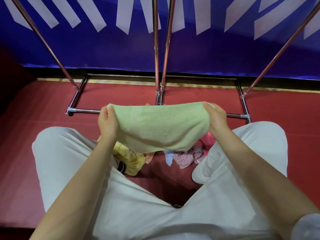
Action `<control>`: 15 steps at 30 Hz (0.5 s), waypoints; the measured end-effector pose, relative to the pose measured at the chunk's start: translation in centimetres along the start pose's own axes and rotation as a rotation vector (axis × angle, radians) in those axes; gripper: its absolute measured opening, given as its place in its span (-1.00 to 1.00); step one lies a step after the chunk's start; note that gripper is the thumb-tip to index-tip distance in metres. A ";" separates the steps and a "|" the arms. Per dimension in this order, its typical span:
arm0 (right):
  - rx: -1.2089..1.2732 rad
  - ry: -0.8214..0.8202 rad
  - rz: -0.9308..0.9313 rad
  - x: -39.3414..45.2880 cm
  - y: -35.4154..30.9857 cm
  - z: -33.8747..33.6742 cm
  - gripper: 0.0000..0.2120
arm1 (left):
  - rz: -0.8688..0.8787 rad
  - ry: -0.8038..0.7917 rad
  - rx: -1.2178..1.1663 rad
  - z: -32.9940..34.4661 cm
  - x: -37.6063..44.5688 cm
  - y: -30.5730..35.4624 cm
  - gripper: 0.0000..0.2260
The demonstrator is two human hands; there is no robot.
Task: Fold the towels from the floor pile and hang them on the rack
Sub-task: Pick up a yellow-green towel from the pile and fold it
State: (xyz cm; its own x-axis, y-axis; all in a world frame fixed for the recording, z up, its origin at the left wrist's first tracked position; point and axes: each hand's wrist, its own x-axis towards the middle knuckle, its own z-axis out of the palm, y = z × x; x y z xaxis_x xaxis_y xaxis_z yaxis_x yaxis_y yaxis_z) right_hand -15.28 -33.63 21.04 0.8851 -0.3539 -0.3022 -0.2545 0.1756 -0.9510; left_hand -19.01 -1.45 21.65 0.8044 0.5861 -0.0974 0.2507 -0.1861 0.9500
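Left hand (107, 122) and right hand (215, 118) pinch green towel (161, 127) ends, fold apparently underway. Rack (156, 49) bare where visible; floor pile (183, 156) remains.

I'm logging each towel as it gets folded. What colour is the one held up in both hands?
Light green towel, plain with a woven band; seen in the head view.

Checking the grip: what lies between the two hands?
In the head view, only the green towel spans from left hand to right hand, each gripping an end.

Green towel (161, 129) soft terry cloth; rack (156, 49) shiny chrome metal
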 end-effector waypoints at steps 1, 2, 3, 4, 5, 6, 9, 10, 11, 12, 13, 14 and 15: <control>-0.009 0.012 0.005 0.1 0.0 0.0 -0.95 | -0.018 0.000 -0.009 0.2 0.0 -0.1 -0.76; -0.013 0.023 0.015 0.1 0.0 0.1 -0.94 | -0.042 -0.001 -0.019 0.4 0.0 -0.3 -0.76; -0.011 0.038 0.030 0.2 0.2 0.2 -0.93 | -0.066 -0.003 -0.034 0.6 -0.1 -0.4 -0.76; -0.004 0.057 0.051 0.3 0.3 0.3 -0.92 | -0.093 -0.007 -0.051 0.8 -0.3 -0.3 -0.75; 0.003 0.075 0.084 0.4 0.5 0.5 -0.92 | -0.112 -0.011 -0.067 1.1 -0.5 -0.3 -0.73; 0.012 0.095 0.127 0.6 0.8 0.6 -0.93 | -0.138 -0.017 -0.088 1.3 -0.7 -0.2 -0.73; 0.013 0.147 0.275 1.5 2.1 1.0 -0.85 | -0.264 -0.035 -0.169 2.3 -1.0 0.0 -0.75; -0.008 0.152 0.310 2.0 2.6 1.1 -0.80 | -0.336 -0.034 -0.202 2.6 -1.2 0.4 -0.75; -0.031 0.159 0.334 2.3 3.0 1.3 -0.78 | -0.404 -0.041 -0.240 2.9 -1.2 0.4 -0.77; -0.035 0.164 0.347 2.5 3.3 1.7 -0.81 | -0.469 -0.053 -0.273 3.3 -1.1 0.3 -0.81; -0.019 0.172 0.358 2.8 3.8 2.1 -0.86 | -0.523 -0.060 -0.318 3.6 -1.1 0.3 -0.81; -0.008 0.171 0.369 2.5 3.7 2.6 -0.89 | -0.570 -0.066 -0.333 4.0 -1.0 -0.1 -0.75; -0.001 0.159 0.382 2.3 3.7 3.1 -0.93 | -0.594 -0.076 -0.344 4.3 -0.8 -0.5 -0.70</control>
State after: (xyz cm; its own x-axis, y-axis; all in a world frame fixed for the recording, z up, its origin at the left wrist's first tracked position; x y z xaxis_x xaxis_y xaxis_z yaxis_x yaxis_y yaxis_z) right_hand -13.01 -30.97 17.07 0.6560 -0.4008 -0.6396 -0.5535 0.3206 -0.7686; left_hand -17.43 -5.20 19.96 0.6227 0.4519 -0.6388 0.4853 0.4173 0.7683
